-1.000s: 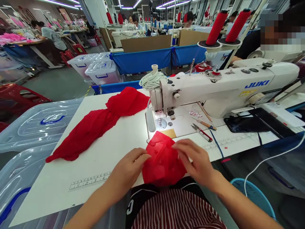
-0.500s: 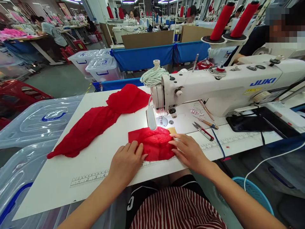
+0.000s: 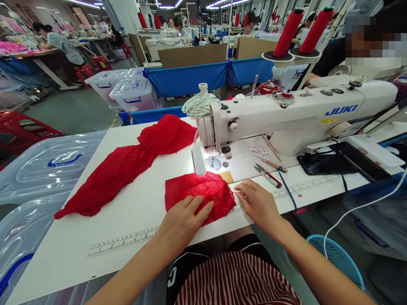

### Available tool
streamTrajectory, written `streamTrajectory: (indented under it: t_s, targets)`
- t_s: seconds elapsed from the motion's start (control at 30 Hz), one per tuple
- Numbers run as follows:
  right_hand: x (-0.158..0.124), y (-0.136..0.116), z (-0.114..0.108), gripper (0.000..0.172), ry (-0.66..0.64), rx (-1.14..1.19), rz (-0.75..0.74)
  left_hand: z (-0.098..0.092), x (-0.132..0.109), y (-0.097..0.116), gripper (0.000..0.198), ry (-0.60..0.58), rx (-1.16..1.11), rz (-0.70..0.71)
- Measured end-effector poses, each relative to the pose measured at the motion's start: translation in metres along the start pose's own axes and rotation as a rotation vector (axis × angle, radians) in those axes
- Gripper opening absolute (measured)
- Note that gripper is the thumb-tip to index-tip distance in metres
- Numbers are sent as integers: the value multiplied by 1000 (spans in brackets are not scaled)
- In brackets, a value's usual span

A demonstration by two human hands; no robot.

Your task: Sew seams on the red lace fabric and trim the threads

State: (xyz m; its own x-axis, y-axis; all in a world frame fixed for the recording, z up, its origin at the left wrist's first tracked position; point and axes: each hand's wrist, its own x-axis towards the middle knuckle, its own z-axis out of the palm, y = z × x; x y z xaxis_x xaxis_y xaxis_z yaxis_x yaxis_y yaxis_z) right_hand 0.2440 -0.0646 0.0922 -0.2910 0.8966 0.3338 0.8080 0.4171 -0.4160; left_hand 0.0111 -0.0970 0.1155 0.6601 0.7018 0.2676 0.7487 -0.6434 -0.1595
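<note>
My left hand (image 3: 184,220) lies flat, fingers spread, pressing on the near part of the red lace piece (image 3: 199,195); it grips nothing, it only pins the fabric to the surface (image 3: 127,228). My right hand (image 3: 257,203) rests at the right edge of the same piece, fingers loosely curled on the surface; whether the fingertips pinch the lace edge I cannot tell.

The lace piece lies spread just in front of the sewing machine (image 3: 286,118), short of its needle plate (image 3: 213,163) and inside the pool of light from the lamp (image 3: 199,157). I judge it is held flat there so the edges stay squared where they are best seen.

A long heap of red fabric (image 3: 127,165) lies to the left of the sewing machine, apart from the piece in hand. Thread snips (image 3: 267,174) lie in front of the sewing machine, just beyond my right hand. Two red thread cones (image 3: 302,31) stand behind the sewing machine.
</note>
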Motion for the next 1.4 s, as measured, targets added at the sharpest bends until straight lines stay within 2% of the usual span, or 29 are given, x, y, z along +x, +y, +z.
streamTrajectory:
  t_s: [0.1, 0.17, 0.23, 0.3, 0.37, 0.43, 0.53, 0.63, 0.7, 0.8, 0.9, 1.0, 1.07, 1.13, 1.3, 1.4]
  targets:
    - [-1, -4, 0, 13, -18, 46, 30, 4, 0, 14, 27, -174, -91, -261]
    - [-1, -7, 1, 13, -48, 79, 45, 0, 1, 25, 23, -215, -286, -417]
    - [-1, -11, 2, 16, -76, 82, 56, -6, 4, 33, 20, -218, -546, -466]
    - [-1, -17, 3, 18, -85, 37, 60, -11, 9, 32, 19, -191, -707, -450]
    - [-3, -24, 6, 22, -81, -49, 51, -11, 16, 21, 21, -114, -633, -434]
    - [-4, -30, 8, 31, -79, -141, 40, -9, 23, 3, 28, -75, -399, -415]
    - [-3, -34, 11, 31, -81, -232, 32, -6, 31, -20, 34, -285, -207, -327]
    - [6, -26, 11, 18, -31, -289, 49, -9, 32, -25, 27, -513, -97, -478]
    - [13, -18, 9, 16, 13, -295, 74, -14, 30, -21, 24, -561, -105, -570]
    - [18, -12, 4, 12, 7, -225, 97, -21, 28, -14, 19, -562, -183, -605]
    - [14, -18, 1, 12, -61, -180, 86, -24, 30, -15, 24, -559, -207, -651]
    - [7, -27, 3, 22, -118, -209, 63, -20, 34, -20, 23, -435, -136, -646]
    - [3, -30, 6, 23, -126, -215, 49, -13, 36, -24, 17, -316, -151, -554]
    - [1, -30, 8, 22, -120, -203, 34, -5, 37, -27, 19, -260, -205, -481]
    - [2, -25, 9, 28, -115, -186, 12, 5, 36, -28, 10, -297, -335, -497]
    - [2, -24, 9, 34, -122, -185, 25, 7, 33, -29, 13, -281, -398, -525]
